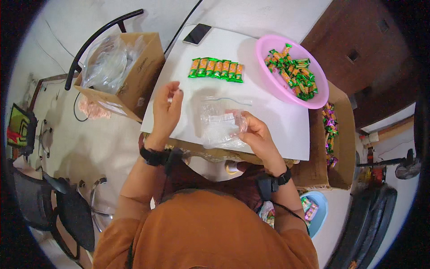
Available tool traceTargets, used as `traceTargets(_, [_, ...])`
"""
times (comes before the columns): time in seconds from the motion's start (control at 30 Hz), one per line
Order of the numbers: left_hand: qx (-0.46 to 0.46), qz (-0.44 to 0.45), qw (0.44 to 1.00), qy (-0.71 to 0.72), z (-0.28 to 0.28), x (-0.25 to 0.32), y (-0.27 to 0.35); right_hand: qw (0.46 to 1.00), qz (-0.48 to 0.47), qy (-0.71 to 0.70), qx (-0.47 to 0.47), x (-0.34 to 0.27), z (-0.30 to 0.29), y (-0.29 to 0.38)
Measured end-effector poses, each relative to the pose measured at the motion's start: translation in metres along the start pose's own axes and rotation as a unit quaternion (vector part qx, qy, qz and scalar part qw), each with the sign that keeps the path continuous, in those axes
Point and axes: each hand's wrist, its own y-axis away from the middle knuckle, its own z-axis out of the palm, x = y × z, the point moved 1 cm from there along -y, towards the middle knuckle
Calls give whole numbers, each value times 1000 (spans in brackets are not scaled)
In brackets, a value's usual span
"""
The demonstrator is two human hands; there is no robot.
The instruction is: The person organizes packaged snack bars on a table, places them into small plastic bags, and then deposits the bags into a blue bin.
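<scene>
My right hand (255,132) holds the side of a clear plastic zip bag (215,131) near the front edge of the white table (285,131). A pale paper slip shows in or under the bag. To the left of the bag, my left hand (168,109) is raised with its fingers curled, and nothing shows in it. Beyond the bag lies a side-by-side row of several green and orange wrapped snack bars (217,69). A pink plastic basin (263,72) with many more of these bars stands at the table's right.
A smartphone (197,34) lies at the table's back. On the left, a cardboard box (144,72) holds clear plastic bags. Another carton (344,141) with wrapped sweets is at the right, above a blue tub (322,210). Black chairs (74,212) stand lower left.
</scene>
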Motion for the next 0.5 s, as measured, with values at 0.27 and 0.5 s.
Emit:
traceTargets(0.27, [-427,35,904,8,8,70,-35,980,-47,95,-167,-5,3,1])
traceTargets(0.5, [-393,-202,885,148,9,63,-19,998,26,25,-57,-16,5,10])
